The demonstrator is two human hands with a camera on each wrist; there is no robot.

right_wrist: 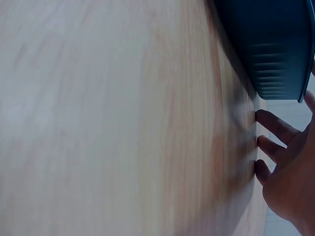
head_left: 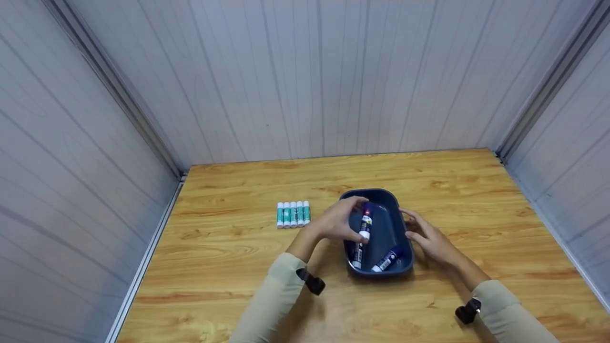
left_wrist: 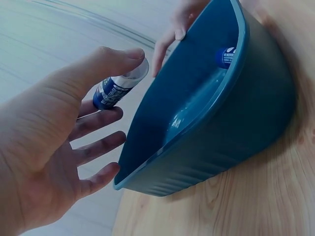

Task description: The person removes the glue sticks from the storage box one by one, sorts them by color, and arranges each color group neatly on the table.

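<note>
Fingers of the left hand (head_left: 339,223) pinch a glue stick (head_left: 365,221) above the dark blue tub (head_left: 398,209) on the wooden table (head_left: 228,257). Relaxed right hand (head_left: 429,238) touches the tub's rim; two sticks lie inside.

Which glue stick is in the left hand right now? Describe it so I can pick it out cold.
Start at the dark blue tub in the middle of the wooden table. The left hand reaches over its left rim, pinching a blue-and-white glue stick. Two similar sticks lie on the tub floor and five green-labelled ones sit in a row on the table; only this one is lifted.
</note>
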